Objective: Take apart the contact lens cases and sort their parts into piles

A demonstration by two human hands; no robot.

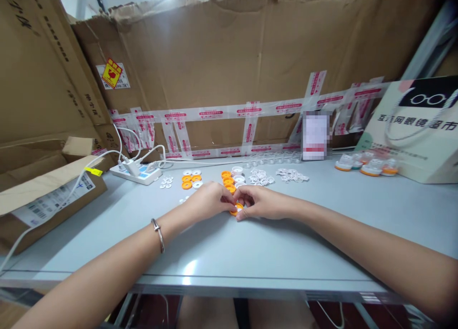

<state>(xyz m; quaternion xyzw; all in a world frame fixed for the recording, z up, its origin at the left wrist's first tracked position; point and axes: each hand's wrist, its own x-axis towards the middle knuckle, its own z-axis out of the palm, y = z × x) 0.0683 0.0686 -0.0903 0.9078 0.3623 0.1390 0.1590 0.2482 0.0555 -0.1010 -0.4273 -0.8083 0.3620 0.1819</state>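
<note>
Pinched from both sides on a small orange ring [236, 209]: grip of the left hand [211, 200] closed against its left edge, grip of the right hand [259, 202] curled over its right edge, fingertips of the two almost meeting above it. Covers most of the ring, with only a sliver of orange showing beneath the fingers, so cannot tell whether anything sits inside it. Lies exactly where the two grips meet, low against the tabletop [250, 262], touching it or just clear of it; hard to say which. Held by the rim alone, and on so small and smooth a part that looks a thin hold. Likely to squirt out sideways if squeezed harder on one side than the other, then skid across the slick tabletop. Worth minding what stands close behind the knuckles too: a short row of spare orange rings [227, 180], white caps [238, 178] just beside them, and a loose heap of small white pieces [260, 177] near the right hand. Could scatter any of these with a slipped ring or a forward jerk of the hands. Well apart and out of harm's way: the power strip [136, 172] at far left.
</note>
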